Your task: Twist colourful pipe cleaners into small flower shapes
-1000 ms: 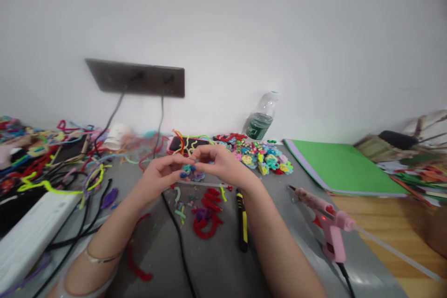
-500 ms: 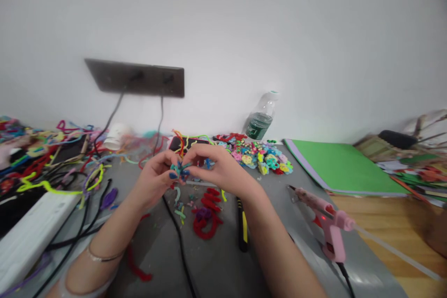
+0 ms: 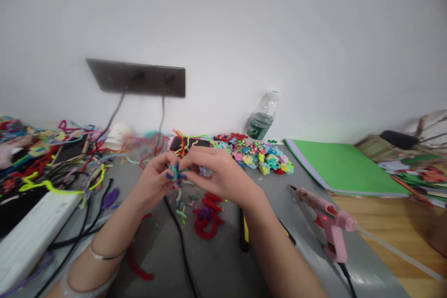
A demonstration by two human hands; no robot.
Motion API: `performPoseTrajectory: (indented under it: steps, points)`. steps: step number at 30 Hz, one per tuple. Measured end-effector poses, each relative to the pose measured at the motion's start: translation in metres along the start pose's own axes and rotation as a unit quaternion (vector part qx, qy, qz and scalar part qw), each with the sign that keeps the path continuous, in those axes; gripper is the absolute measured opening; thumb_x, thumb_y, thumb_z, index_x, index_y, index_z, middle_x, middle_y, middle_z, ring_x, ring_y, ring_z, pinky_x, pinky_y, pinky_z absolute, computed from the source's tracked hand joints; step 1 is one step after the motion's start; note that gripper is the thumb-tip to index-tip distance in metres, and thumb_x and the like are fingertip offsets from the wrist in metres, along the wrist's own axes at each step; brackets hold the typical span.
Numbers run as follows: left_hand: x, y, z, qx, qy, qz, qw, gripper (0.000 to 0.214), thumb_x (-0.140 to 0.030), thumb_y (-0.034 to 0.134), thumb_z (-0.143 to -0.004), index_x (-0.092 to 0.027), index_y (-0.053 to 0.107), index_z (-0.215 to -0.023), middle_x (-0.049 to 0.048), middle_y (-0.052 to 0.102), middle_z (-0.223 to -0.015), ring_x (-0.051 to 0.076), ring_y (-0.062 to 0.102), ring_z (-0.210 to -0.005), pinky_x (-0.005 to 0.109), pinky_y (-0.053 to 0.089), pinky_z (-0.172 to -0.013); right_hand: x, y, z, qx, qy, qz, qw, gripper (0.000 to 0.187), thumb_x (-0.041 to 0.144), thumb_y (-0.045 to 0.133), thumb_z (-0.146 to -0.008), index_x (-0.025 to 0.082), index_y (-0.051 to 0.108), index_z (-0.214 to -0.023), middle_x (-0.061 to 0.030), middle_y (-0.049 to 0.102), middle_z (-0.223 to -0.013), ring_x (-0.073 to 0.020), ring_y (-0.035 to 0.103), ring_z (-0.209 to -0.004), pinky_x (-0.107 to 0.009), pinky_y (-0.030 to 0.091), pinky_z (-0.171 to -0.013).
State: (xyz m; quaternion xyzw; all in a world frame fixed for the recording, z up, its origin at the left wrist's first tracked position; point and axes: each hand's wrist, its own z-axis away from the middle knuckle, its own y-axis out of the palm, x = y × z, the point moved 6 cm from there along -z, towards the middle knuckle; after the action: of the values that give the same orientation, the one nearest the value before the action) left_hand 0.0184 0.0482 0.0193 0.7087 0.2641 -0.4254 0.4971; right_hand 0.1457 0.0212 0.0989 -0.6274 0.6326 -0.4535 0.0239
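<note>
Both hands meet above the grey table top [image 3: 223, 260], pinching a small teal and blue pipe-cleaner piece [image 3: 175, 173]. My left hand [image 3: 153, 181] grips it from the left with curled fingers, nails painted blue. My right hand [image 3: 218, 172] closes on it from the right with thumb and fingertips. Just below the hands lie red and purple pipe-cleaner shapes [image 3: 206, 216] and several short teal offcuts [image 3: 180, 212].
A pink glue gun [image 3: 328, 223] stands at the right, a yellow-black tool [image 3: 243, 233] under my right forearm. Colourful finished pieces [image 3: 261, 156], a water bottle [image 3: 261, 118], a green folder [image 3: 342, 167], tangled pipe cleaners [image 3: 45, 163], black cables [image 3: 178, 237] and a white box [image 3: 31, 233] surround the hands.
Both hands have shifted slightly left and down, drawing closer together around the teal and blue piece, which has turned between the fingers.
</note>
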Motion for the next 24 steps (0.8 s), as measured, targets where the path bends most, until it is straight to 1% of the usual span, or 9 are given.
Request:
performPoseTrajectory:
  steps: [4,6,9,13,16,20,24]
  points:
    - [-0.004,-0.004,-0.001,-0.008,0.029,-0.025,0.999,0.041,-0.042,0.091,-0.054,-0.015,0.061,-0.064,-0.0047,0.058,-0.057,0.006,0.055,-0.042,0.014,0.051,-0.04,0.004,0.002,0.001,0.003,0.013,0.033,0.999,0.011,0.01,0.054,-0.09,0.018,0.061,-0.087,-0.003,0.063,-0.082,-0.0145,0.059,-0.078,-0.025,0.044,-0.07]
    - [-0.006,-0.005,-0.002,-0.009,0.043,-0.022,0.999,0.039,-0.04,0.091,-0.055,-0.016,0.063,-0.067,-0.0034,0.062,-0.061,0.008,0.059,-0.047,0.015,0.053,-0.042,0.001,0.002,0.001,-0.008,0.028,0.02,0.999,0.009,0.01,0.056,-0.089,0.017,0.061,-0.088,-0.0028,0.064,-0.083,-0.0136,0.058,-0.076,-0.024,0.044,-0.069]
    - [-0.009,-0.007,-0.003,-0.028,0.064,-0.013,0.997,0.035,-0.035,0.092,-0.056,-0.017,0.066,-0.072,-0.0026,0.065,-0.066,0.009,0.063,-0.054,0.016,0.056,-0.049,-0.005,-0.001,0.0,-0.041,0.045,-0.005,0.998,0.008,0.01,0.057,-0.089,0.017,0.061,-0.09,-0.0027,0.065,-0.086,-0.0129,0.059,-0.077,-0.024,0.044,-0.071]
    - [-0.01,-0.007,-0.004,-0.036,0.079,-0.007,0.996,0.03,-0.029,0.091,-0.059,-0.017,0.067,-0.071,-0.0026,0.066,-0.07,0.009,0.064,-0.058,0.016,0.058,-0.053,-0.011,-0.002,-0.001,-0.058,0.036,-0.014,0.998,0.009,0.012,0.058,-0.089,0.019,0.063,-0.091,-0.0026,0.066,-0.087,-0.0134,0.059,-0.078,-0.025,0.045,-0.071]
    - [-0.009,-0.006,-0.003,-0.036,0.086,-0.009,0.996,0.028,-0.03,0.09,-0.06,-0.018,0.068,-0.072,-0.0023,0.067,-0.072,0.009,0.065,-0.058,0.016,0.058,-0.053,-0.013,-0.002,0.0,-0.062,0.027,-0.014,0.998,0.008,0.012,0.058,-0.089,0.019,0.062,-0.088,-0.0031,0.066,-0.087,-0.0132,0.058,-0.076,-0.025,0.046,-0.07]
    - [-0.011,-0.004,-0.002,-0.045,0.086,-0.018,0.995,0.029,-0.032,0.091,-0.059,-0.02,0.072,-0.078,-0.0025,0.069,-0.068,0.008,0.065,-0.057,0.015,0.057,-0.053,-0.012,-0.002,0.0,-0.069,0.029,-0.011,0.997,0.007,0.013,0.059,-0.089,0.019,0.062,-0.087,-0.003,0.065,-0.086,-0.0131,0.058,-0.074,-0.026,0.046,-0.07]
    - [-0.014,-0.003,-0.001,-0.064,0.086,-0.029,0.994,0.03,-0.034,0.093,-0.055,-0.02,0.074,-0.075,-0.0017,0.07,-0.068,0.008,0.066,-0.057,0.014,0.056,-0.052,-0.009,-0.004,0.0,-0.089,0.028,-0.022,0.995,0.008,0.012,0.06,-0.089,0.02,0.062,-0.086,-0.0022,0.064,-0.083,-0.0124,0.057,-0.072,-0.026,0.046,-0.068]
